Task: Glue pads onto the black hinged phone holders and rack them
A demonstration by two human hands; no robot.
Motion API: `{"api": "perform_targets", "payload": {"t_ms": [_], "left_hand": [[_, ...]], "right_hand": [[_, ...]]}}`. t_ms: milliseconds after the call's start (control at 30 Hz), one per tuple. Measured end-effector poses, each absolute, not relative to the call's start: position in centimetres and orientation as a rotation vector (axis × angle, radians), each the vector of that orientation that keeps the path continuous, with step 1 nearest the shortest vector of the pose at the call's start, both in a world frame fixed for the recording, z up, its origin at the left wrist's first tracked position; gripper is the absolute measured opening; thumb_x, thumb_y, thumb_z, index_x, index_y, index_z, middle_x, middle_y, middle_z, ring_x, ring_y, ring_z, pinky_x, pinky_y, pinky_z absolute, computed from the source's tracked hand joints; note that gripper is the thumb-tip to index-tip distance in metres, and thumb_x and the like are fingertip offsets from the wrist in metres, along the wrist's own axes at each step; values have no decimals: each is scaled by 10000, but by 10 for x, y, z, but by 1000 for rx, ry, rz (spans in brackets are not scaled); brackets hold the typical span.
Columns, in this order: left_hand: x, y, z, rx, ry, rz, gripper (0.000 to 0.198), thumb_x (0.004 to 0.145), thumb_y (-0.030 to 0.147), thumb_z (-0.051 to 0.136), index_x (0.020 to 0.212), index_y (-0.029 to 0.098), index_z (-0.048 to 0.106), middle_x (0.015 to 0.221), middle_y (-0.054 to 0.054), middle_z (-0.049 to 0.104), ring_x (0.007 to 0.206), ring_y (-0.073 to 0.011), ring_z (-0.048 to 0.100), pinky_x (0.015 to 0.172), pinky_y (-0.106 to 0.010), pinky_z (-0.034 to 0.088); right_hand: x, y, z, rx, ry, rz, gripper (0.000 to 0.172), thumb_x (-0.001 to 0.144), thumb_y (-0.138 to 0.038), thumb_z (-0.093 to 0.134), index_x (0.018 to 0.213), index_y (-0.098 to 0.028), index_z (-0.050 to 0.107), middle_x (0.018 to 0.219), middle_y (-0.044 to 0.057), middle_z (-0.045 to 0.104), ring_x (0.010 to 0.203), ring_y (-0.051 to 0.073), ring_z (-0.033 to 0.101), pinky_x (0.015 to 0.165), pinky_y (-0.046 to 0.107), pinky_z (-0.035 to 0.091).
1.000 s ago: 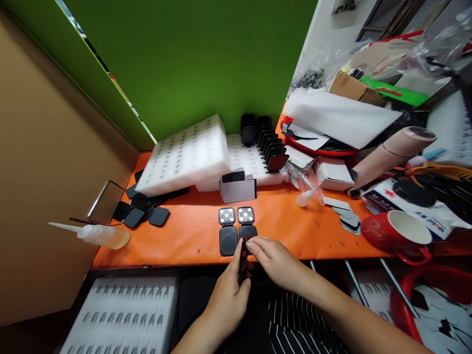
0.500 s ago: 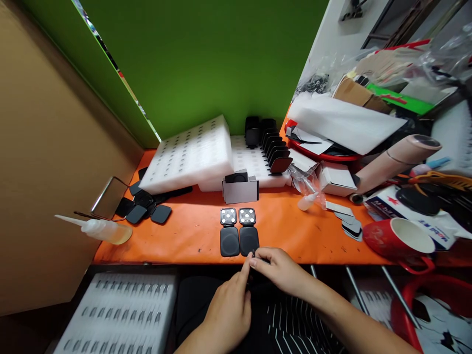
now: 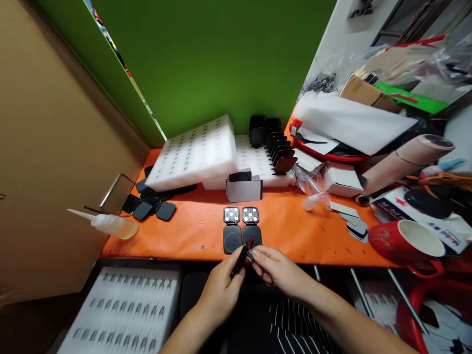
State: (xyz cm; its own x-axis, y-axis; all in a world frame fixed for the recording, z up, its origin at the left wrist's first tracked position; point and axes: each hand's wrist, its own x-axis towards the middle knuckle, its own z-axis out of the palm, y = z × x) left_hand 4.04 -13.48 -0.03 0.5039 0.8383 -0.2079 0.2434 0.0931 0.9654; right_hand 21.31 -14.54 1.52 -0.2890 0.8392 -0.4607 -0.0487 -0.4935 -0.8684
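My left hand (image 3: 221,287) grips a thin black square panel (image 3: 242,258), seen nearly edge-on and tilted just past the table's front edge. My right hand (image 3: 276,268) is closed, thumb and fingers pinched together at the panel's right side. A small greyish bit shows at those fingertips, too small to name. Just beyond my hands, two hinged black pieces lie unfolded side by side. The left piece (image 3: 232,239) is in full view; the right piece (image 3: 251,231) is partly covered by the panel. Their upper halves carry white round dots.
Behind stand a card holder (image 3: 244,190), white foam blocks (image 3: 195,157) and a row of upright black panels (image 3: 284,163). Loose black pieces (image 3: 165,211) and a dropper bottle (image 3: 114,227) lie left. A red mug (image 3: 391,241), pink flask (image 3: 409,160) and small bottle (image 3: 310,202) are right.
The black panel has come up into clearer view in my left hand, tilted over the table edge. My right fingers have shifted to its right side. The whole view has moved slightly left.
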Motion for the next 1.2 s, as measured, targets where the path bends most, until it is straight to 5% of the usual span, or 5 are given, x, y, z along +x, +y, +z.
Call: {"api": "perform_targets", "payload": {"t_ms": [200, 367, 600, 800, 1200], "left_hand": [[43, -128, -3, 1302, 997, 614, 416, 836, 413, 522, 1175, 176, 565, 1154, -75, 632, 1083, -228, 565, 952, -338, 431], [45, -127, -3, 1213, 1135, 647, 537, 864, 548, 408, 1039, 96, 638, 993, -119, 691, 919, -241, 643, 833, -341, 504], [39, -135, 5, 1813, 1212, 735, 318, 900, 323, 444, 1167, 216, 580, 1065, -61, 687, 957, -186, 655, 830, -296, 532], [35, -141, 11, 2088, 1084, 820, 325, 889, 187, 459, 1191, 230, 569, 1105, -42, 676, 990, -150, 647, 846, -239, 534], [33, -146, 6, 1826, 1078, 767, 282, 867, 234, 518, 1129, 252, 621, 1086, -39, 686, 966, -165, 655, 848, -262, 522]], "right_hand": [[205, -148, 14, -1375, -1375, 1614, 451, 852, -575, 423, 639, -178, 445, 620, -21, 443, 595, 97, 392, 556, 235, 317], [200, -146, 13, -1272, -983, 1812, 432, 835, -607, 404, 782, -186, 484, 580, -65, 386, 430, 57, 256, 410, 215, 207], [202, -145, 12, -1311, -1082, 1751, 485, 814, -626, 447, 624, -180, 435, 534, -57, 391, 433, 50, 323, 410, 208, 240], [204, -146, 24, -1247, -726, 2088, 431, 773, -589, 534, 683, -181, 430, 574, -73, 406, 397, 19, 255, 369, 177, 139], [187, -154, 8, -1127, -529, 2035, 371, 765, -489, 615, 666, -169, 456, 494, -83, 409, 350, 9, 243, 349, 177, 118]]}}
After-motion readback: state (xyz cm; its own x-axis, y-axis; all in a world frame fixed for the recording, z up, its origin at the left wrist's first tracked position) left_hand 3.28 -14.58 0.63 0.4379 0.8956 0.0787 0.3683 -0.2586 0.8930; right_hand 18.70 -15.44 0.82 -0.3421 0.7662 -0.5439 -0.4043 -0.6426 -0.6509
